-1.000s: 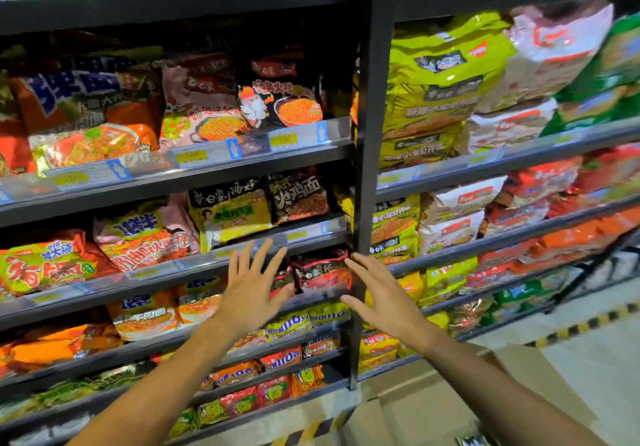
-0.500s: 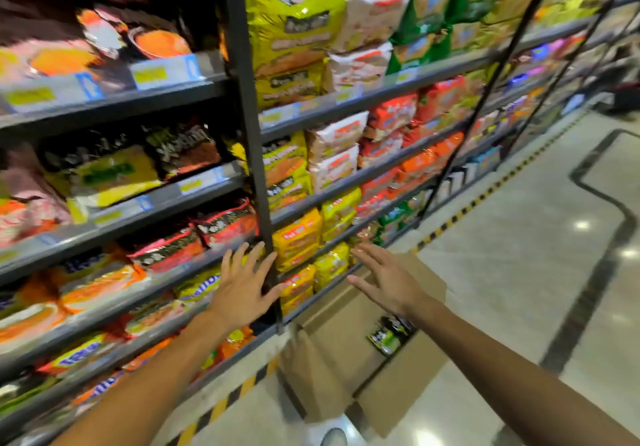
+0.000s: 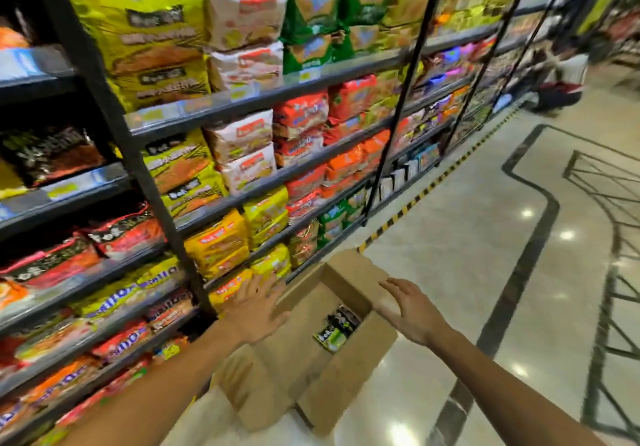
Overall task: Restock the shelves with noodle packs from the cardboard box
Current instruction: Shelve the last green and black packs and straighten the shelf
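Note:
An open cardboard box (image 3: pixel 349 359) stands on the floor against the foot of the shelves (image 3: pixel 263 97). A dark and green noodle pack (image 3: pixel 337 328) lies deep inside it. My left hand (image 3: pixel 258 308) hovers with spread fingers over the box's left flap, holding nothing. Over the box's right edge, my right hand (image 3: pixel 410 310) is open and empty, palm turned inward. The shelves to the left are packed with noodle packs in yellow, red, white and green.
Black shelf uprights (image 3: pixel 114 127) divide the racks. A yellow and black hazard strip (image 3: pixel 426 189) runs along the shelf base. The glossy tiled aisle (image 3: pixel 485 237) stretches right; a crouched person (image 3: pixel 564 78) is at its far end. A black wire rack (image 3: pixel 613 210) stands right.
My view has swung right and down from the shelf front to the box. Both hands have dropped from the shelf edge to just above the open box.

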The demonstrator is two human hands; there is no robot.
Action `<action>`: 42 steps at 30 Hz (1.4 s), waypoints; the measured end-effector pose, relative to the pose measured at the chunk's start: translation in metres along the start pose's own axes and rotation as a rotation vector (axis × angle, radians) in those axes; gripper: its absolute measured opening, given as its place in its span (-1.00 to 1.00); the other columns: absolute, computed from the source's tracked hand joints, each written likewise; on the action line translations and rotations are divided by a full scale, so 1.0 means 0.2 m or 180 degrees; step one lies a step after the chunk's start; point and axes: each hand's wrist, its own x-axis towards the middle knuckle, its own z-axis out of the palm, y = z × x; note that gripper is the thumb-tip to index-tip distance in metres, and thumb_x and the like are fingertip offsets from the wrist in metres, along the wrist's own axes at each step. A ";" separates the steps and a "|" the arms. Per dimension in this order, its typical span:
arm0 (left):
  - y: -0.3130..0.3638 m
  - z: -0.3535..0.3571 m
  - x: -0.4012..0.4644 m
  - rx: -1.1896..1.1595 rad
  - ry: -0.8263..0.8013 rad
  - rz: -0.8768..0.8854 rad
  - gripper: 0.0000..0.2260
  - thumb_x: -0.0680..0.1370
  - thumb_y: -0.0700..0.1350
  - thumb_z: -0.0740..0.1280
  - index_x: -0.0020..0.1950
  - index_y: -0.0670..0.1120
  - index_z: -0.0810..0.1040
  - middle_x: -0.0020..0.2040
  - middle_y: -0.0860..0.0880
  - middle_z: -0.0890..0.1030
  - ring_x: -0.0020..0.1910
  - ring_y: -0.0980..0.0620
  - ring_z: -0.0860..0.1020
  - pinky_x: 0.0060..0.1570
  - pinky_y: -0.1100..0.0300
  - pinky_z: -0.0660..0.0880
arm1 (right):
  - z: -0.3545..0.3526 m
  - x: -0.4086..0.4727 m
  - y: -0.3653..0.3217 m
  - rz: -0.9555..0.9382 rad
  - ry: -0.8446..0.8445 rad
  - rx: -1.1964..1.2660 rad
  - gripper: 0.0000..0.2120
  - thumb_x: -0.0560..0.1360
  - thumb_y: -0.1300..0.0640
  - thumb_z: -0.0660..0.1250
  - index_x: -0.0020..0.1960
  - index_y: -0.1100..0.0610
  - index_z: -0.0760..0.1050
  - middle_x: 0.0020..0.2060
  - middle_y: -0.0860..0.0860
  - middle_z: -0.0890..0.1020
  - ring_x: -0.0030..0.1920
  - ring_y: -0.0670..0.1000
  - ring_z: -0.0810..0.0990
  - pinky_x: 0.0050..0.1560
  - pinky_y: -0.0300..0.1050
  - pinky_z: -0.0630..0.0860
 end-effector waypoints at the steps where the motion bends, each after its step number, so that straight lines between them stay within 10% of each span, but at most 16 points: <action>1: 0.08 0.02 0.04 -0.0001 -0.0056 -0.0042 -0.23 0.49 0.43 -0.13 0.62 0.06 -0.01 0.63 -0.03 -0.09 0.59 -0.20 -0.14 0.52 -0.17 -0.20 | 0.00 0.00 0.08 -0.0031 0.0006 0.0017 0.04 0.30 -0.61 -0.32 0.56 -0.04 0.21 0.54 -0.01 0.26 0.53 0.07 0.17 0.53 -0.03 0.10; 8: 0.40 0.16 0.24 -0.0344 -0.0296 -0.0380 -0.23 0.46 0.39 -0.08 0.61 0.07 0.05 0.63 -0.03 -0.05 0.59 -0.16 -0.13 0.52 -0.09 -0.15 | 0.02 0.16 0.50 -0.0129 -0.0337 0.0003 -0.28 0.54 -0.39 0.07 0.55 0.01 0.23 0.52 0.01 0.31 0.51 0.07 0.24 0.48 -0.12 0.14; 13: 0.41 0.29 0.34 -0.0720 -0.0271 -0.0641 -0.34 0.57 0.32 0.01 0.61 0.07 0.06 0.61 -0.03 -0.02 0.58 -0.16 -0.08 0.51 -0.03 -0.10 | 0.10 0.43 0.56 -0.0233 -0.0676 0.0267 0.11 0.25 -0.65 -0.21 0.55 0.03 0.23 0.51 0.03 0.33 0.49 0.08 0.26 0.46 -0.12 0.19; 17: 0.31 0.39 0.51 -0.0971 -0.0085 -0.0722 -0.37 0.57 0.28 0.03 0.60 0.07 0.10 0.61 0.01 0.02 0.57 -0.12 -0.02 0.52 -0.02 -0.06 | 0.22 0.62 0.56 -0.0132 -0.0711 0.0320 -0.40 0.58 -0.25 0.19 0.52 0.03 0.29 0.46 0.00 0.41 0.45 0.03 0.32 0.38 -0.18 0.24; 23: 0.20 0.53 0.84 -0.0962 -0.0412 -0.0659 -0.15 0.37 0.38 -0.22 0.60 0.05 0.13 0.62 -0.03 0.05 0.58 -0.13 0.05 0.52 -0.05 -0.02 | 0.37 0.84 0.63 0.0018 -0.0845 0.0456 -0.44 0.59 -0.24 0.17 0.51 -0.02 0.31 0.44 -0.04 0.43 0.44 -0.01 0.35 0.40 -0.15 0.28; 30: 0.15 0.68 1.21 -0.1361 -0.0683 -0.0953 -0.20 0.45 0.42 -0.03 0.58 0.01 0.18 0.60 -0.05 0.14 0.57 -0.13 0.06 0.53 -0.02 0.02 | 0.49 1.22 0.76 0.0081 -0.1005 0.0417 -0.46 0.59 -0.20 0.23 0.49 -0.01 0.34 0.43 -0.02 0.45 0.43 0.02 0.37 0.37 -0.14 0.30; 42: 0.08 1.76 1.98 -0.2397 -0.1121 -0.1824 -0.38 0.51 0.27 0.18 0.50 -0.01 0.33 0.44 -0.02 0.38 0.37 -0.03 0.40 0.34 0.15 0.28 | 1.73 2.02 1.26 -0.0045 -0.1606 0.0325 -0.35 0.50 -0.35 0.11 0.46 0.00 0.37 0.34 0.01 0.52 0.36 0.04 0.43 0.35 -0.09 0.38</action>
